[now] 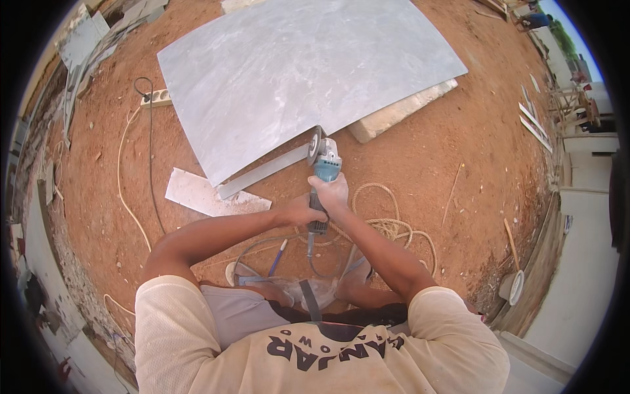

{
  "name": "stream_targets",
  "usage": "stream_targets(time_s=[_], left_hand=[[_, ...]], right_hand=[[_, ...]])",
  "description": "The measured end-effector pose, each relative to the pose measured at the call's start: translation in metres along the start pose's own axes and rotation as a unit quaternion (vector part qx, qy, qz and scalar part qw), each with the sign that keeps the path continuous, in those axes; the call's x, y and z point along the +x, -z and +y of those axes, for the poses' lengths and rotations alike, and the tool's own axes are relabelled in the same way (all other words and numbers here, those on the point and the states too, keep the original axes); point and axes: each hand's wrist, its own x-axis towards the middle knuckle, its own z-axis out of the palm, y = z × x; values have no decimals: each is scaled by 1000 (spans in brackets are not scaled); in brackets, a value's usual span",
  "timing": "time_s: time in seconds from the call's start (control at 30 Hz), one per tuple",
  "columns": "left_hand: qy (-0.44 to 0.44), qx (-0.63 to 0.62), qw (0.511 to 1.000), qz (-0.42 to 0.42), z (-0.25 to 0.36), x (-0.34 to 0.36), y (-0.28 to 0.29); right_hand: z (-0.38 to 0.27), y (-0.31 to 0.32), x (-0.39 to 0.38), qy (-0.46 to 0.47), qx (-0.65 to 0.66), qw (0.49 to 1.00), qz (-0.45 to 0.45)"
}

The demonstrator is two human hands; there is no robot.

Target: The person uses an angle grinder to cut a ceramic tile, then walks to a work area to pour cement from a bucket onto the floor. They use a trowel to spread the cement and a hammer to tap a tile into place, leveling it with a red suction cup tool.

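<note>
Both my hands are wrapped round a teal and black angle grinder (326,169). My right hand (333,194) grips its body behind the metal head, and my left hand (296,212) closes on the black rear part near the cord. The grinder's disc (315,146) stands on edge at the near edge of a large grey stone slab (308,72). A narrow grey strip (266,173) lies along that edge, left of the disc, with a gap between it and the slab. Whether the disc touches the stone cannot be made out.
A pale block (400,111) lies under the slab's right side. Left of the slab sits a power strip (156,99) with cables. A white offcut (200,195), coiled rope (390,228) and a blue pen-like stick (277,258) lie on reddish soil. A white-headed tool (512,287) leans at right.
</note>
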Motion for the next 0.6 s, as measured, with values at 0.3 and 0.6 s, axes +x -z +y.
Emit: stream_targets(time_s=[0.3,0.6], left_hand=[[-33,-2,999,-7,-10,6,5],[-27,-12,999,-13,-3,3,1]], right_hand=[[-2,-3,1,16,13,1000,6],[-10,6,-5,16,4,1000,4]])
